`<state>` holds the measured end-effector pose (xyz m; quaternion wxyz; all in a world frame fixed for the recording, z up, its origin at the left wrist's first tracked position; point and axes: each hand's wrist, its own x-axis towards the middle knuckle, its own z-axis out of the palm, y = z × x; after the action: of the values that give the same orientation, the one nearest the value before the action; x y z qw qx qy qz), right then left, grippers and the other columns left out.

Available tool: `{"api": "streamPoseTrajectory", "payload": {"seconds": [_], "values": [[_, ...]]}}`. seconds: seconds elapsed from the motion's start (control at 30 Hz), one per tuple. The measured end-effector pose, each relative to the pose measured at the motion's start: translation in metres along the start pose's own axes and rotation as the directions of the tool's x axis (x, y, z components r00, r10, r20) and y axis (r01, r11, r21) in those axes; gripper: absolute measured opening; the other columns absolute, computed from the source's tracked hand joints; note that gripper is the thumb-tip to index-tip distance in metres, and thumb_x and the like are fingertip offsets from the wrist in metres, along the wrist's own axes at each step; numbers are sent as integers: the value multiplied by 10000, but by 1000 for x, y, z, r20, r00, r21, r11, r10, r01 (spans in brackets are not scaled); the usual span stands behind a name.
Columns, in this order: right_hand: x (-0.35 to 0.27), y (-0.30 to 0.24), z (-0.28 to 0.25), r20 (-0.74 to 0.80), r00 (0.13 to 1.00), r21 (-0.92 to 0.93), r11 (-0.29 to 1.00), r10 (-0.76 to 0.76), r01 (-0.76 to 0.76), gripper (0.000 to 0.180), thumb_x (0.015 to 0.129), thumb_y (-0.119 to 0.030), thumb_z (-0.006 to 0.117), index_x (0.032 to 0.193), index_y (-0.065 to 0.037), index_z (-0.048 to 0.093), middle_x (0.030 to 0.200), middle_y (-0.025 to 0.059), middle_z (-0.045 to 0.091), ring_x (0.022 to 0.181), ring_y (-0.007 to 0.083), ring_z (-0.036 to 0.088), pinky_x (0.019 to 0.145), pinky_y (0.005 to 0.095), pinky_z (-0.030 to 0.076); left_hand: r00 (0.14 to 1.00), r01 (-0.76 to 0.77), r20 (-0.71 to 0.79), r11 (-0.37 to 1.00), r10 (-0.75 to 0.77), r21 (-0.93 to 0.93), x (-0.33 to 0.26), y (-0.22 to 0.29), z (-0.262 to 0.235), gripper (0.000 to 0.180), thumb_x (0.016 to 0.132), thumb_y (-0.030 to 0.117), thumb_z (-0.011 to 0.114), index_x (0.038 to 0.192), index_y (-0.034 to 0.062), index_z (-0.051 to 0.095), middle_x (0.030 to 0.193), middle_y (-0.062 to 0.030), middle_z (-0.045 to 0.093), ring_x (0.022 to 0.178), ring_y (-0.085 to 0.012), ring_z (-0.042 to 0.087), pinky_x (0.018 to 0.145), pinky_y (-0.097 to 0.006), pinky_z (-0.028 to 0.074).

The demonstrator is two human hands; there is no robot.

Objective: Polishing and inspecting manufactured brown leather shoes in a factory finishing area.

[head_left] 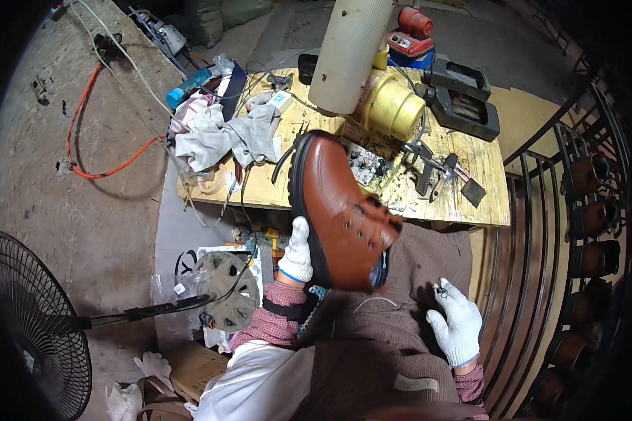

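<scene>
Left hand (297, 254) grips boot (333, 203), right hand (458, 326) loosely spread, yellow tube (393, 105) and rags (251, 138) crowding the table (463, 210).

Looks bright over the bench (489, 210) — dims toward the racked shoes (591, 259), blackens at the rim. Shows soft glare on the brown boot (330, 196), slight blur nearby — bends straight edges.

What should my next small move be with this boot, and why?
I'd probably bring your right hand to the brown boot to steady it: only your left hand visibly supports it, while the right is apart from it, with a small dark bit against it that I can't make out.
</scene>
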<state>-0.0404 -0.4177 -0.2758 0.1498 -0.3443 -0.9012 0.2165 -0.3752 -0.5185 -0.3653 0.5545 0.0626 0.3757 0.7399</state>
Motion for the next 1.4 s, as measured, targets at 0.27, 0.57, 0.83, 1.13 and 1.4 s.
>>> {"api": "streamPoseTrajectory", "payload": {"seconds": [0.27, 0.57, 0.83, 1.13, 1.4], "values": [[4, 0, 5, 8, 1000, -2, 1000, -7, 7, 416, 810, -266, 773, 1161, -47, 726, 1297, 152, 677, 876, 322, 691, 778, 402, 532, 915, -282, -261, 951, 307, 129, 55, 54, 67, 569, 1080, 437, 489, 1507, 61, 462, 1467, -79, 551, 1288, -215, 575, 1078, -381, 491], [2, 21, 11, 40, 996, -13, 997, 81, -81, 442, 803, -292, 774, 1176, -60, 726, 1297, 165, 672, 952, 356, 700, 833, 417, 552, 739, -457, -350, 810, 575, 366, 63, 83, 96, 621, 1043, 363, 598, 1547, 56, 403, 1517, -60, 494, 1342, -210, 519, 1118, -381, 446], [31, 14, 1, 8, 1000, 40, 999, 1, -2, 381, 823, -295, 762, 1087, -21, 738, 1299, 175, 680, 985, 370, 693, 849, 417, 542, 592, -578, -160, 554, 790, 599, 103, 118, 98, 978, 968, 332, 711, 1654, 109, 51, 1556, -144, 403, 1318, -280, 506, 1060, -417, 469], [101, -21, -2, -135, 899, -33, 909, -417, 416, 430, 840, -234, 708, 1219, -32, 684, 1291, 153, 641, 970, 309, 676, 794, 396, 519, 682, -573, -291, 737, 671, 357, 86, 101, 98, 951, 977, 402, 684, 1652, 115, 79, 1561, -118, 393, 1338, -281, 489, 1098, -441, 445], [188, -96, 17, -332, 601, -251, 683, -727, 686, 362, 817, -193, 670, 1149, -50, 681, 1225, 139, 666, 1060, 297, 660, 883, 422, 527, 723, -490, -443, 846, 530, 212, 36, 44, 114, 543, 1008, 353, 659, 1477, 153, 472, 1347, -103, 607, 1158, -248, 622, 975, -361, 542]]}}
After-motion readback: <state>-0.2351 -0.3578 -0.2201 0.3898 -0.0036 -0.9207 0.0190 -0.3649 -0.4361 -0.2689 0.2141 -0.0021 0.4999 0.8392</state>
